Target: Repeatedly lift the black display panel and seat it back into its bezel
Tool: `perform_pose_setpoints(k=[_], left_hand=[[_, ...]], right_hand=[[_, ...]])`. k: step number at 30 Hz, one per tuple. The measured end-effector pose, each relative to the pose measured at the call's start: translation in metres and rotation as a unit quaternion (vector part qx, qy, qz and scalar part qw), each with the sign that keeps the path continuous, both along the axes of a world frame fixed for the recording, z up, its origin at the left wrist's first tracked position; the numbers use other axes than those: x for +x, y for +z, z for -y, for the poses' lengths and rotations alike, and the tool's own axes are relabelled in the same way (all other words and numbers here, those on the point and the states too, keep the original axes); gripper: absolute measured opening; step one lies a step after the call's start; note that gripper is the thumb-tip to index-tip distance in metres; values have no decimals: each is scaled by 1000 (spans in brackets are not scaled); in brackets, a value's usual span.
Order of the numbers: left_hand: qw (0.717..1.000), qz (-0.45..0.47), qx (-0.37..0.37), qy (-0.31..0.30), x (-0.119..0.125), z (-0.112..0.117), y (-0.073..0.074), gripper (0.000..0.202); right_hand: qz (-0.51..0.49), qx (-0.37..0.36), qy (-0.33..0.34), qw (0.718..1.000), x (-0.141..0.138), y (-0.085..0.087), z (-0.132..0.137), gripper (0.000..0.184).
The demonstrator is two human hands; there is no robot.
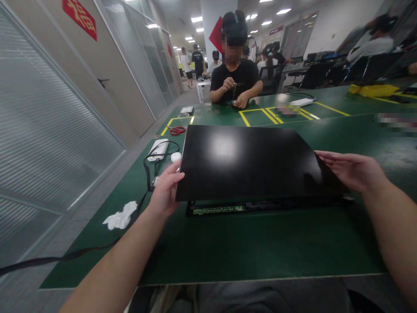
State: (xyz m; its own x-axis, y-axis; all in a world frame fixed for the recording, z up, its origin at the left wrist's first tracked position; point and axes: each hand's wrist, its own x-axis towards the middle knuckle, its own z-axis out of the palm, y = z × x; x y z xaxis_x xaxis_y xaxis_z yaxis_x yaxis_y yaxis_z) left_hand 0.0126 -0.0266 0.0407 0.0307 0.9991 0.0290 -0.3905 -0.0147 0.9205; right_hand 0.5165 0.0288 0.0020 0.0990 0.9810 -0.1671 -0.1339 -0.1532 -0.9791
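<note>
Between my two hands is a flat black display panel (pixel 250 169), glossy and tilted, with a ceiling light mirrored in it. My left hand (pixel 166 189) grips its left edge, thumb on the front. At the right edge, my right hand (pixel 353 169) supports the panel with its fingers stretched along the side and partly behind it. Below the panel lies a black frame (pixel 260 206) with a strip of green circuit board (pixel 218 210) showing at its front. The panel hides most of that frame.
A crumpled white tissue (pixel 122 216), a black strap (pixel 65 258), a white power bank (pixel 158 150) with a cable and red-handled scissors (pixel 177 131) lie on the left of the green table (pixel 254 252). Across it, a person (pixel 236 78) handles a small object. A yellow tray (pixel 374 90) stands far right.
</note>
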Motion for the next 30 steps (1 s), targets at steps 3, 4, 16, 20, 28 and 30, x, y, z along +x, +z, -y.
perform_pose_setpoints(k=[3, 4, 16, 20, 28, 30], left_hand=[[1000, -1, -15, -10, 6, 0, -9, 58], [1000, 1, -28, -15, 8, -1, -12, 59], [997, 14, -67, -38, 11, -6, -23, 61], [997, 15, -63, -35, 11, -6, -24, 61], [999, -2, -51, -12, 9, -7, -21, 64], [999, 0, -52, -5, 8, -9, -22, 64]], right_hand=[[-8, -21, -31, 999, 6, -2, -4, 38], [-11, -32, -43, 999, 7, -3, -5, 40], [-16, -35, -34, 999, 10, -8, -4, 39], [0, -47, -42, 998, 12, -8, -6, 39], [10, -42, -6, 999, 12, -8, -6, 40], [15, -39, 1, 999, 11, -9, -6, 40]])
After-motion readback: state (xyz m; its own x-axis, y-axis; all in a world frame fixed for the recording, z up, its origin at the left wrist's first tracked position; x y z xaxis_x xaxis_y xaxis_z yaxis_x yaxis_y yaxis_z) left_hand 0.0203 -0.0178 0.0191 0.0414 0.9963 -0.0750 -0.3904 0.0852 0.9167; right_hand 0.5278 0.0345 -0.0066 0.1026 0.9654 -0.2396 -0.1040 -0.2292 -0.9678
